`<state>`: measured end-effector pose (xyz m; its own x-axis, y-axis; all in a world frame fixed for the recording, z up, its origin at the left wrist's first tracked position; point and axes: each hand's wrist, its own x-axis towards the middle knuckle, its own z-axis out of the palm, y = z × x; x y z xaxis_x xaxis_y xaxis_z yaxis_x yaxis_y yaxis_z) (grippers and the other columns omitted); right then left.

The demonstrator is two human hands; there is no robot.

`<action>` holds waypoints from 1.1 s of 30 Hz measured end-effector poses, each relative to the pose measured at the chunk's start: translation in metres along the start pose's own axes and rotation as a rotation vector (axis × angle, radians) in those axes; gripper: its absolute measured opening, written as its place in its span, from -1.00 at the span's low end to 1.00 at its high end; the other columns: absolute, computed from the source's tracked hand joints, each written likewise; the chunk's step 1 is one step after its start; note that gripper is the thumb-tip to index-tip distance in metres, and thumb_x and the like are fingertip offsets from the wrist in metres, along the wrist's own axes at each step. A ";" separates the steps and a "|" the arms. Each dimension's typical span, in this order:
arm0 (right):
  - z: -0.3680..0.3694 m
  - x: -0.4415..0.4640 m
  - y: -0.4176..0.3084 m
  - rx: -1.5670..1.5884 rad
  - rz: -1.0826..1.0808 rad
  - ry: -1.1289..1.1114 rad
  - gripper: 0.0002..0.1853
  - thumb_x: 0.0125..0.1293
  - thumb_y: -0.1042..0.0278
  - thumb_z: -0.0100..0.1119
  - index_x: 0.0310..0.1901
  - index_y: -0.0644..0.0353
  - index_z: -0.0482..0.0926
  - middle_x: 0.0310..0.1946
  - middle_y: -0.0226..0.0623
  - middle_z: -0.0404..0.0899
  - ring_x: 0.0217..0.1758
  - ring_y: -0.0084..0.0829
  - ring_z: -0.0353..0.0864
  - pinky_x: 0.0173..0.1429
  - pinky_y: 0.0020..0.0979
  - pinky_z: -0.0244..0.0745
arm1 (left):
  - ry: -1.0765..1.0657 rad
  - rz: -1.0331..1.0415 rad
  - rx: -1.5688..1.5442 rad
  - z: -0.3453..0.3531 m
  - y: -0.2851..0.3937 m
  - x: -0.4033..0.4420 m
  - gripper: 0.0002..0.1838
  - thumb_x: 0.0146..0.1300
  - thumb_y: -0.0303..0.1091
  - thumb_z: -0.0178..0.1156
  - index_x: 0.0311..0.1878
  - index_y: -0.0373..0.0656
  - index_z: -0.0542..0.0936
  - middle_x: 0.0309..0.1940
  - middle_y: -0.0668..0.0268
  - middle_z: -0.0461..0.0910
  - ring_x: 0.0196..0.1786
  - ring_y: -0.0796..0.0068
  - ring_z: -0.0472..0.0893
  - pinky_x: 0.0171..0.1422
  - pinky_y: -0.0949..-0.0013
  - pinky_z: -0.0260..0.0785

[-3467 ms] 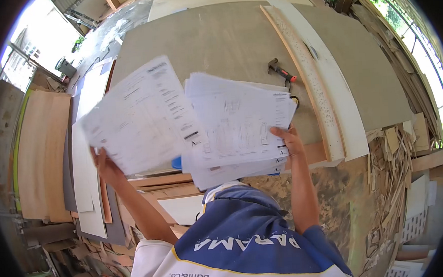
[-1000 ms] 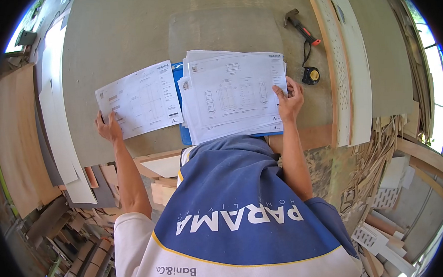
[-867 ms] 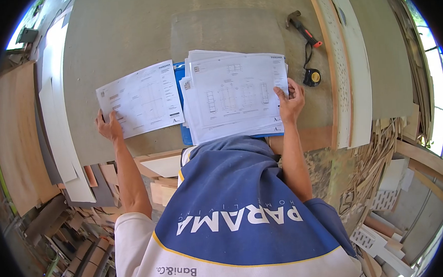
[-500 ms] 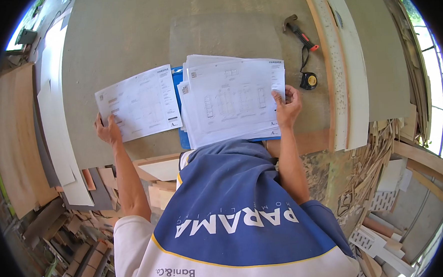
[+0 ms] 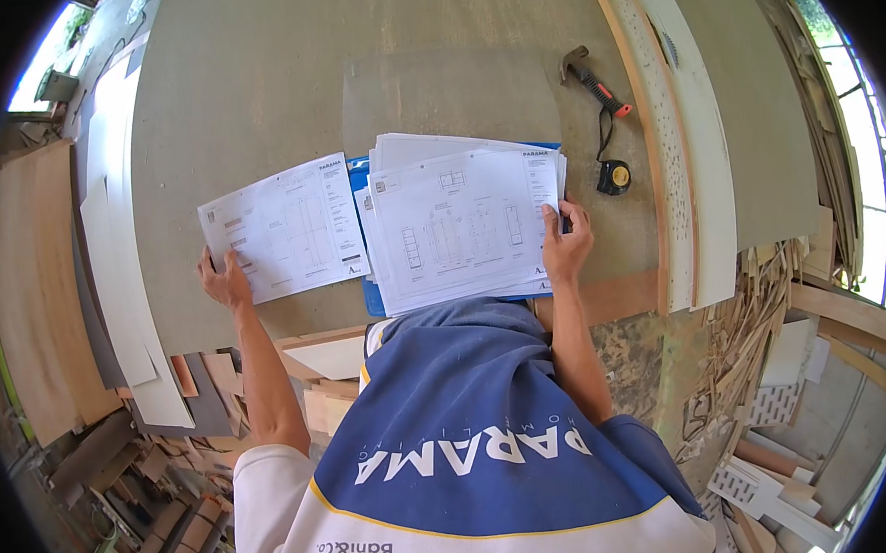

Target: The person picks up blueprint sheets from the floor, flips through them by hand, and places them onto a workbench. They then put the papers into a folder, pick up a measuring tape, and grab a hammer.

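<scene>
A stack of printed sheets [image 5: 465,225] is laid over a blue folder [image 5: 374,302] at the table's near edge, its right side pinched between the right hand's [image 5: 569,242] thumb and fingers. To its left, a single sheet [image 5: 285,230] is pinched at its left edge by the left hand [image 5: 226,280]; whether it is lifted cannot be told. Right of the stack, a tape measure [image 5: 614,177] is placed on the table [image 5: 243,97], with a hammer [image 5: 598,88] farther off.

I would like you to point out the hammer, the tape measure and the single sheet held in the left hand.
Hammer [image 5: 598,89]: head view, on the handle.
Tape measure [image 5: 614,177]: head view, on its case.
Single sheet [image 5: 282,231]: head view, near the middle of its printed side.
</scene>
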<state>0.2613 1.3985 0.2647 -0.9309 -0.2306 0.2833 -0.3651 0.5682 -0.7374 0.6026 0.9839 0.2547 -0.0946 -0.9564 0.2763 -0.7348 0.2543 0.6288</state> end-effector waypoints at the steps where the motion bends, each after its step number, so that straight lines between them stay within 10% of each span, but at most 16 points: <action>1: 0.000 0.001 -0.001 0.000 0.000 -0.001 -0.70 0.25 0.20 0.35 -0.23 0.31 0.62 -0.08 -0.02 0.64 -0.01 -0.07 0.59 0.04 -0.18 0.50 | 0.000 -0.001 0.000 0.001 -0.001 0.000 -0.52 0.06 -0.42 0.30 0.11 -0.31 0.58 0.02 0.10 0.56 0.05 0.08 0.57 0.16 0.19 0.40; 7: -0.005 0.004 0.004 -0.013 -0.006 0.021 -0.72 0.28 0.20 0.33 -0.22 0.29 0.63 -0.12 -0.02 0.65 -0.03 -0.06 0.59 0.04 -0.15 0.49 | 0.015 -0.012 0.028 0.000 0.004 0.000 -0.50 0.04 -0.42 0.32 0.11 -0.32 0.58 0.01 0.09 0.57 0.04 0.06 0.58 0.16 0.20 0.41; 15: -0.020 0.018 -0.003 0.330 0.196 -0.053 -0.78 0.41 0.38 0.19 -0.15 0.44 0.55 -0.35 -0.32 0.64 -0.32 -0.64 0.55 -0.23 -0.57 0.45 | 0.028 0.013 0.005 0.002 -0.002 0.000 -0.50 0.04 -0.42 0.32 0.11 -0.29 0.59 0.02 0.08 0.57 0.03 0.07 0.60 0.14 0.21 0.43; 33: -0.033 0.007 -0.028 0.616 0.412 -0.042 -0.77 0.41 0.38 0.20 -0.07 0.40 0.59 -0.30 -0.34 0.65 -0.31 -0.68 0.51 -0.20 -0.63 0.40 | -0.004 -0.014 0.013 0.001 -0.006 0.002 -0.50 0.05 -0.39 0.34 0.14 -0.19 0.60 0.03 0.11 0.56 0.04 0.10 0.59 0.16 0.18 0.42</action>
<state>0.2646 1.4065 0.3077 -0.9857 -0.1314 -0.1055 0.0967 0.0717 -0.9927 0.6059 0.9805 0.2505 -0.0869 -0.9603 0.2651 -0.7448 0.2394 0.6229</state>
